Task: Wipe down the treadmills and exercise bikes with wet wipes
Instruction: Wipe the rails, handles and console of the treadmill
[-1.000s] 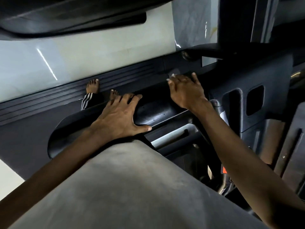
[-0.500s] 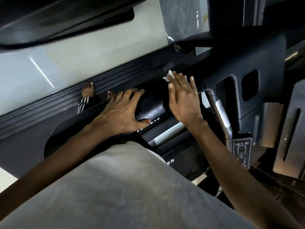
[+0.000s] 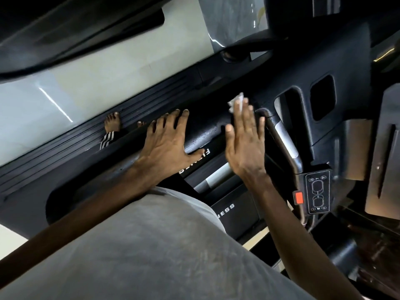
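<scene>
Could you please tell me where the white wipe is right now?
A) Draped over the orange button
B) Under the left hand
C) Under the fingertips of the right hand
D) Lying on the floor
C: the wipe peeks out from under the straight fingertips of the right hand, which presses it on the black treadmill. The left hand lies flat with no wipe showing.
</scene>
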